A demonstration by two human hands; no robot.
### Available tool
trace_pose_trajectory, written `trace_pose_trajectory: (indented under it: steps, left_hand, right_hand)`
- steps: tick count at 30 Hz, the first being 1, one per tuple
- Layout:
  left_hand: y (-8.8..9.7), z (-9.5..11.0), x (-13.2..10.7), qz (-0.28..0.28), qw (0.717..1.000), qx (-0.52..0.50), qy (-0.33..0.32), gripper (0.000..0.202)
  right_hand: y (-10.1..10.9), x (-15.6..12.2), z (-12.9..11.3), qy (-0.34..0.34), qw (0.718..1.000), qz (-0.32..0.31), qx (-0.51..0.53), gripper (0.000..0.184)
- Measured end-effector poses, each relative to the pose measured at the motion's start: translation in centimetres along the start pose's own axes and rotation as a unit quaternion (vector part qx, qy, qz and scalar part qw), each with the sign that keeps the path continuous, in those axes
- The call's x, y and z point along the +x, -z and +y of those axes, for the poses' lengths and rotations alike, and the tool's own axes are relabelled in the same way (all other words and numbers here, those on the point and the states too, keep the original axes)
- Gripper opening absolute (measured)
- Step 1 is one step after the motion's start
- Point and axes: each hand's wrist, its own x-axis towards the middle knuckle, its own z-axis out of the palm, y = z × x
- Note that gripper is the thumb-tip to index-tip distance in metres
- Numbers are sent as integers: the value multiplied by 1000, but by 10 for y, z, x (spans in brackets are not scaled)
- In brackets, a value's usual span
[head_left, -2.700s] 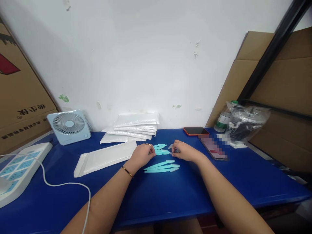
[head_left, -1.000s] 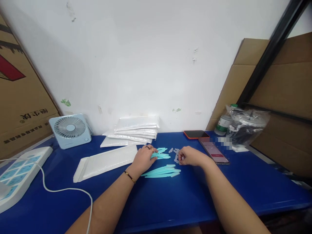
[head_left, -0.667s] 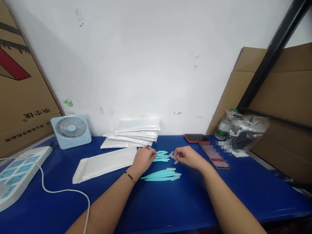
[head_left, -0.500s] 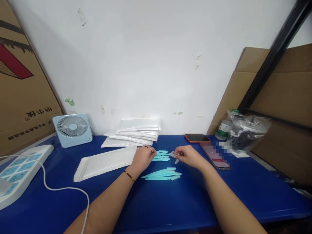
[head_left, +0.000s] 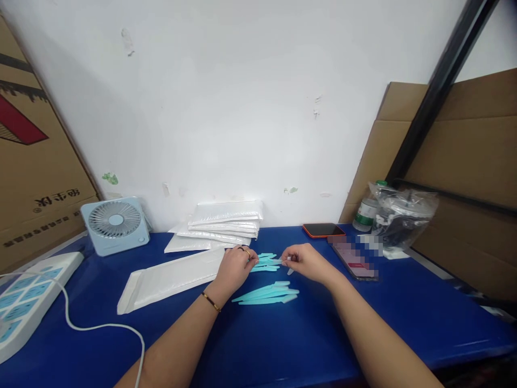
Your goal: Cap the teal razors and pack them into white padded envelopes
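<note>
My left hand (head_left: 236,267), wearing a ring and a bracelet, pinches a turquoise eyebrow razor whose handle runs right from the fingertips. At that razor's tip, my right hand (head_left: 306,262) closes its fingers on a small clear blade cover (head_left: 278,262). Below and around them lie several more turquoise razors (head_left: 266,268), partly hidden by the left hand. Another clear cover (head_left: 290,272) rests under the right fingers. Nearer to me, a separate group of turquoise razors (head_left: 264,293) lies fanned out on the blue table (head_left: 258,345).
A white padded envelope (head_left: 173,277) lies left of my left hand, with a stack of envelopes (head_left: 226,213) behind. A blue fan (head_left: 116,223), a power strip (head_left: 36,296) and a white cable (head_left: 100,325) are at left. Two phones (head_left: 323,230) and a bagged item (head_left: 402,221) are at right.
My right hand has moved slightly left, bringing the clear cover to the tip of the razor in my left hand. The camera view has shifted a little.
</note>
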Motion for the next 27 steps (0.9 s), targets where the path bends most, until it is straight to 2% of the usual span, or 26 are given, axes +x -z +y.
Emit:
trace_pose_trajectory:
  steps: [5,15,21,24,27]
  left_hand:
    - [4,0,0,6,1000,-3,22,20]
    - [7,-3,0,17,999,-12,26,18]
    - [5,1,-1,20,1000,-13,2,16]
    - [4,5,-3,1,1000,-17,-17,16]
    - [4,7,-6,-47,999,-15,-15,17]
  right_hand:
    - [5,-1,2,-2,1000,17,7,16]
    - [10,-2,1,-3,999,41,5,17]
    - [-2,-1,-3,-1,1000,17,23,15]
    - [-6,0,-1,7,999,-15,46,15]
    - [-2,-1,6,11,999,-30,26,16]
